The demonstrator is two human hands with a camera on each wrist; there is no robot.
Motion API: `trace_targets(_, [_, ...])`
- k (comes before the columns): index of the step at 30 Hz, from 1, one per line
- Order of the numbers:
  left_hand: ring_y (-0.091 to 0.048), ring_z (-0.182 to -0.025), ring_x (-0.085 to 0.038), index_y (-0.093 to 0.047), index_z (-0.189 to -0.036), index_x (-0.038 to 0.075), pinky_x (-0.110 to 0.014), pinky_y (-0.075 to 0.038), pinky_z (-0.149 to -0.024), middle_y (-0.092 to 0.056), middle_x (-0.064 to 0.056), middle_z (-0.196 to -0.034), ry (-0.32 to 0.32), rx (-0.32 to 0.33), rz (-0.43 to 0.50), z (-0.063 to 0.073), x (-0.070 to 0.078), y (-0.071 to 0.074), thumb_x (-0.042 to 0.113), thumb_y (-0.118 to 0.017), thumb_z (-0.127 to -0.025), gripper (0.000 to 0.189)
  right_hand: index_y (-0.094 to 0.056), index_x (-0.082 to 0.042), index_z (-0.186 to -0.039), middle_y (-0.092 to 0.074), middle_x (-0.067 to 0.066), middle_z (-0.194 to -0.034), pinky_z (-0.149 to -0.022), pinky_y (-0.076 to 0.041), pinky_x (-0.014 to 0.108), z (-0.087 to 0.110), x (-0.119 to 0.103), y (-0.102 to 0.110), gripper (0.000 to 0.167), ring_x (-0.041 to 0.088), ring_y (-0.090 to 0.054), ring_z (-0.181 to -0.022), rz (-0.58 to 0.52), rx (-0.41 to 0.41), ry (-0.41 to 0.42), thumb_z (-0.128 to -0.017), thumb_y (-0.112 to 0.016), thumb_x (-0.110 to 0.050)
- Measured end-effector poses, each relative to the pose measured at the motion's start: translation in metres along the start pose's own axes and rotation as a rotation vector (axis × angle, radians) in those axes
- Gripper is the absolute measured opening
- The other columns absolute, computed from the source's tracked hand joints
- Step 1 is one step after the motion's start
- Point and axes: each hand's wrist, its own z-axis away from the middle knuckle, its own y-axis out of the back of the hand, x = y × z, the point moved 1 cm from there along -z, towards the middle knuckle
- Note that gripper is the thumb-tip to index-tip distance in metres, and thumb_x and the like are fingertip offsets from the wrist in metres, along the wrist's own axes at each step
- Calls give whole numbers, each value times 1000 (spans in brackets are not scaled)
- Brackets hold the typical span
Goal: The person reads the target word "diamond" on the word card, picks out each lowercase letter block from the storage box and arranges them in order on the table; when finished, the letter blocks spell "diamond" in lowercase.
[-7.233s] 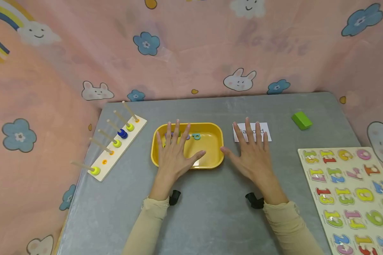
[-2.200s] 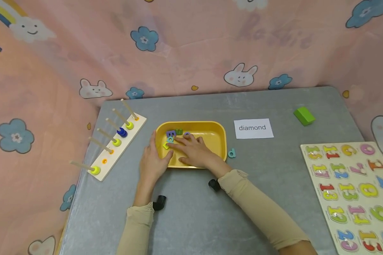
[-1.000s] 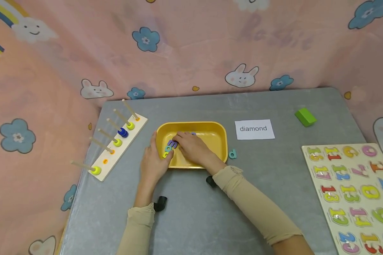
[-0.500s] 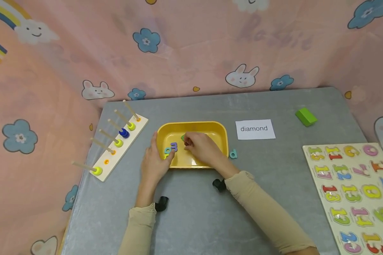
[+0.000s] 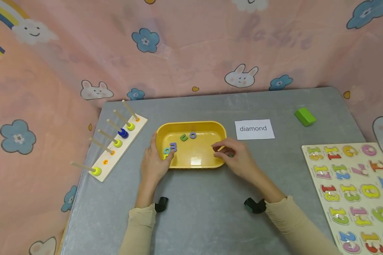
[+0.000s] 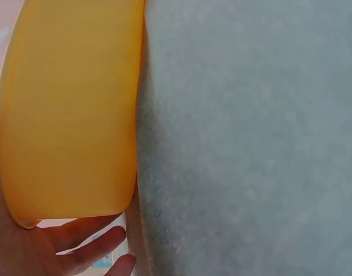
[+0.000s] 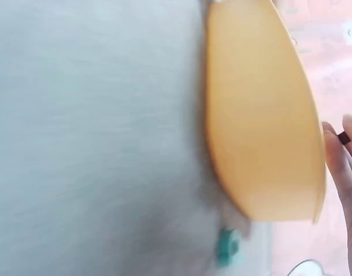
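Observation:
My left hand (image 5: 154,164) grips the left end of a yellow tray (image 5: 207,152), thumb over the rim and fingers along the outside; its fingers (image 6: 95,250) show behind the tray in the left wrist view. Inside the tray lie a purple m (image 5: 173,146), a teal round letter (image 5: 167,151), a yellow letter (image 5: 165,156) partly under the thumb, a green n-like letter (image 5: 183,137) and a purple o (image 5: 193,135). Above the tray's right rim, my right hand (image 5: 240,161) pinches a small dark piece (image 7: 344,138), its shape unclear. A teal d (image 7: 228,247) lies on the table below, mostly hidden in the head view.
A white card (image 5: 254,129) reading "diamond" lies right of the tray. Behind it sits a green block (image 5: 305,117). A number puzzle board (image 5: 348,198) fills the right side of the grey table (image 5: 204,212). A peg board (image 5: 118,148) with rings stands left.
From spread hands, the left took hold of the tray and the teal d came out beside it. The right hand sorted through the letters, then moved right with the small dark piece.

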Motion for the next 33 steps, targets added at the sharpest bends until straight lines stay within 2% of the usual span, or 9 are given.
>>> trace_targets(4, [-60, -128, -46, -18, -171, 21, -63, -50, -99, -61, -29, -144, -2, -2, 2, 0, 0, 0, 47, -73, -94, 98, -74, 7, -107, -73, 19, -100, -77, -59, 14, 20, 6, 11, 30, 14, -71, -82, -66, 90, 36, -80, -81, 19])
trace_targets(6, [-59, -128, -46, -18, -171, 22, -63, -50, -100, -60, -28, -145, -2, -4, 9, 0, 1, 0, 48, -73, -94, 98, -74, 8, -108, -71, 20, -100, -78, -58, 13, 26, 8, 19, 32, 7, -70, -83, -67, 141, 28, -80, -80, 21])
trace_targets(9, [-59, -128, -46, -18, -171, 22, -63, -49, -100, -60, -28, -145, -3, -8, 15, 0, 1, 0, 48, -73, -94, 98, -73, 8, -114, -70, 22, -104, -80, -56, 9, 30, 14, 32, 37, -1, -69, -87, -12, 183, -41, -81, -79, 21])
trace_targets(11, [-59, -128, -47, -18, -171, 22, -63, -49, -100, -60, -28, -145, -3, -6, 17, 1, 1, 0, 47, -73, -94, 98, -72, 7, -117, -71, 23, -106, -79, -54, 6, 32, 20, 39, 38, 2, -71, -88, 65, 189, -109, -82, -79, 19])
trace_targets(14, [-60, -126, -47, -18, -171, 22, -63, -49, -99, -60, -28, -144, -1, -7, 17, 1, 0, 0, 47, -73, -94, 98, -73, 8, -118, -73, 25, -105, -73, -53, 6, 33, 31, 46, 37, 17, -75, -83, 214, 153, -184, -83, -80, 16])
trace_targets(16, [-60, -126, -47, -18, -171, 21, -63, -50, -99, -60, -28, -145, -1, -7, 18, 1, 0, 0, 46, -73, -94, 98, -74, 8, -115, -74, 24, -100, -70, -54, 12, 33, 37, 48, 33, 26, -74, -80, 320, 111, -210, -83, -81, 14])
trace_targets(19, [-59, -127, -47, -18, -171, 21, -64, -50, -99, -60, -28, -145, 1, -8, 19, 1, 0, 1, 46, -73, -94, 97, -75, 7, -111, -72, 20, -95, -69, -54, 25, 31, 42, 46, 27, 27, -68, -78, 427, 27, -245, -84, -81, 8])
trace_targets(23, [-59, -128, -46, -18, -171, 22, -64, -50, -99, -60, -28, -146, 2, -5, 15, 1, 0, 1, 46, -73, -94, 97, -77, 5, -107, -69, 17, -94, -69, -51, 33, 26, 45, 42, 21, 24, -61, -78, 458, -48, -304, -86, -80, 3])
trace_targets(33, [-60, -126, -46, -19, -171, 21, -63, -50, -97, -61, -28, -143, -3, 2, 12, 1, 1, 0, 46, -73, -94, 98, -77, 6, -112, -73, 17, -96, -68, -48, 30, 23, 49, 42, 26, 22, -62, -77, 440, -71, -307, -87, -80, 3])
